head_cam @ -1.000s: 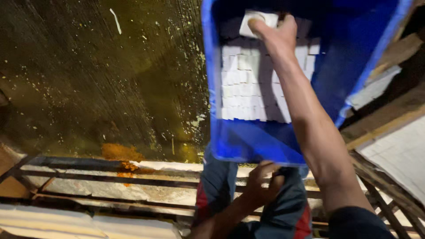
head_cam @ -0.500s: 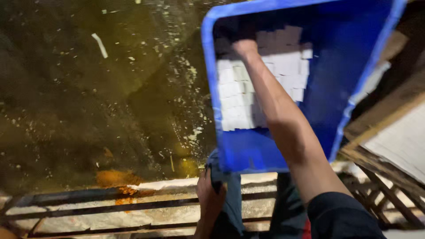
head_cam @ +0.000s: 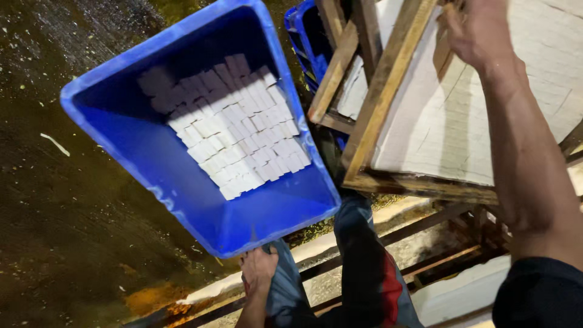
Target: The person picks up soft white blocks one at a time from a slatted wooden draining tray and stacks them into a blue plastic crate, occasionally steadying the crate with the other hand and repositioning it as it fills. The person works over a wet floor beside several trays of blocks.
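A blue plastic crate is tilted toward me, with several small white blocks stacked in rows against its lower side. My left hand grips the crate's near bottom rim from below, beside my knee. My right hand is raised at the upper right, fingers curled on the top edge of a wooden frame. The frame holds a flat white cracked slab. My right forearm runs down the right side of the view.
A second blue crate stands behind the wooden frame. Wet, dark ground with scattered white bits lies to the left. Metal bars and a pale ledge run under my legs, with an orange stain at the lower left.
My right hand has come out of the crate and gone right and up to the wooden frame. My left hand moved to the crate's bottom rim. The crate now sits left in view.
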